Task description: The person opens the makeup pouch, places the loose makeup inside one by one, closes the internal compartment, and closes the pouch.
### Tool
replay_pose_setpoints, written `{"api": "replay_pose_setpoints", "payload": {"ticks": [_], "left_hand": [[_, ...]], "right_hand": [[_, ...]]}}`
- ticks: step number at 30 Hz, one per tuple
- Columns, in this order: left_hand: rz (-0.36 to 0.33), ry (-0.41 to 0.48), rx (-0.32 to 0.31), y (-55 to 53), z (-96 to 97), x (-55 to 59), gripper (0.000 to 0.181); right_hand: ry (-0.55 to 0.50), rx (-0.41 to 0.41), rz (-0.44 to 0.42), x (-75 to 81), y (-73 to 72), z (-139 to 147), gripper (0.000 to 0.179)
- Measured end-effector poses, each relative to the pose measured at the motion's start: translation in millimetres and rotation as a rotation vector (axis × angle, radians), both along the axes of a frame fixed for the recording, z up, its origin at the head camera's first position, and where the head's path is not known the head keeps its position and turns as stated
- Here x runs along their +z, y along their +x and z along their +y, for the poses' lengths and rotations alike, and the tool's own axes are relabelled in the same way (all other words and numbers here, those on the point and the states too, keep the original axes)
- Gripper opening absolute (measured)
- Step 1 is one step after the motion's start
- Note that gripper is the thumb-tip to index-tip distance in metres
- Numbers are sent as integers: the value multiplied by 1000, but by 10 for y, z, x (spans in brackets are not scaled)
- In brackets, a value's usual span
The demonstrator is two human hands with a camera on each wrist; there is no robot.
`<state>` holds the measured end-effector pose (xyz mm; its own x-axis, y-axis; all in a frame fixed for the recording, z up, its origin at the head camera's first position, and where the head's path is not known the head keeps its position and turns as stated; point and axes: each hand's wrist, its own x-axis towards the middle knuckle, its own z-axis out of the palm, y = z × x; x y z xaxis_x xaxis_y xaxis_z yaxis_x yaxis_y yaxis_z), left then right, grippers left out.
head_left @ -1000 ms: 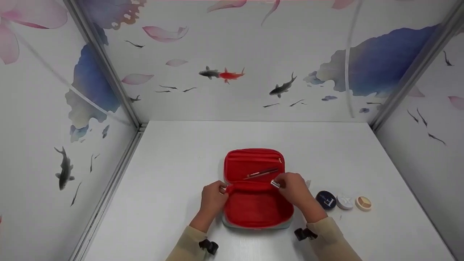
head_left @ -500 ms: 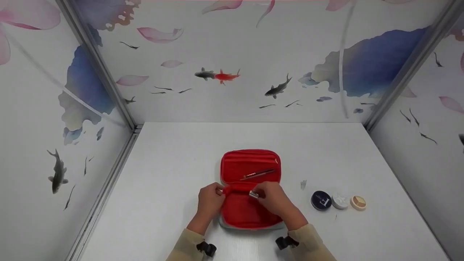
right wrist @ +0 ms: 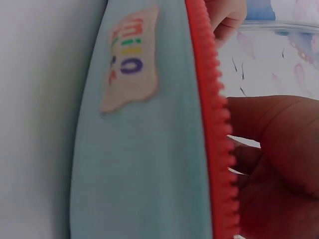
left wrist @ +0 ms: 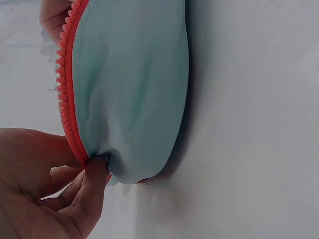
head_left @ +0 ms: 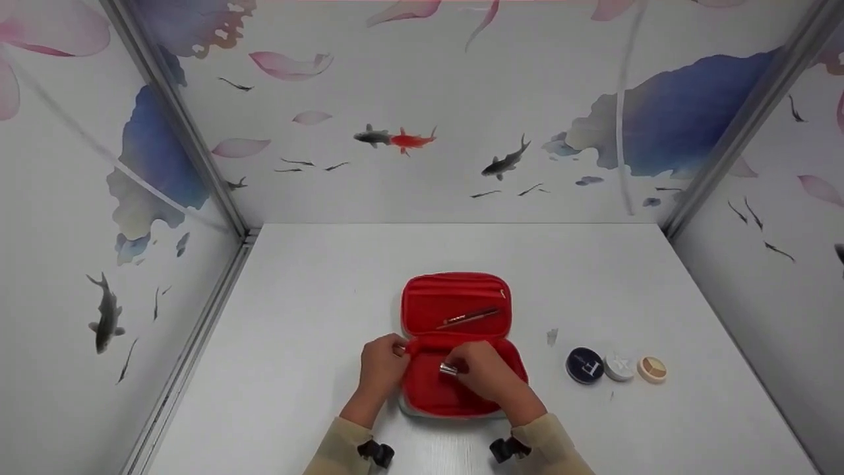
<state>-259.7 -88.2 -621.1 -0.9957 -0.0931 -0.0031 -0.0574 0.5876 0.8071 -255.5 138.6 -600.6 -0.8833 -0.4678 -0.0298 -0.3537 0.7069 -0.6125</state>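
A zippered pouch (head_left: 428, 397) lies unfolded, red inside, its lid half toward the back. Pale blue-green cloth and red zipper teeth show on its outer wall (left wrist: 134, 89) in the left wrist view. My left hand (head_left: 382, 364) pinches the rim at the left side, near the fold. Over the front compartment, my right hand (head_left: 486, 375) holds a small, shiny silver piece (head_left: 448, 369) between thumb and fingers; its kind is too small to tell. In the right wrist view that piece is hidden behind the zipper edge. Two slim pencil-like sticks (head_left: 469, 318) lie in the lid.
Right of the pouch sit a dark blue round case (head_left: 585, 365), a white round case (head_left: 619, 366) and a cream round palette (head_left: 652, 369). A small clear scrap (head_left: 552, 336) lies behind them. Printed panels (head_left: 422, 178) wall the white table at the back and sides.
My right hand has moved left and toward me with the silver piece, from the pouch's right edge to over the front compartment. My left hand keeps its pinch on the rim.
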Motion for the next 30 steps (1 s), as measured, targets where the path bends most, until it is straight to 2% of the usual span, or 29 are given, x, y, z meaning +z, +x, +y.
{"api": "replay_pose_setpoints", "payload": {"ticks": [12, 21, 25, 30], "left_hand": [[56, -34, -1, -5, -17, -46, 12], [53, -14, -7, -2, 11, -36, 12], [66, -22, -4, -3, 10, -34, 13], [73, -18, 4, -11, 4, -31, 13]], "right_hand": [[22, 85, -10, -92, 101, -256, 29], [27, 122, 11, -140, 150, -360, 31], [40, 130, 30, -143, 161, -404, 31], [53, 100, 27, -127, 162, -442, 33]]}}
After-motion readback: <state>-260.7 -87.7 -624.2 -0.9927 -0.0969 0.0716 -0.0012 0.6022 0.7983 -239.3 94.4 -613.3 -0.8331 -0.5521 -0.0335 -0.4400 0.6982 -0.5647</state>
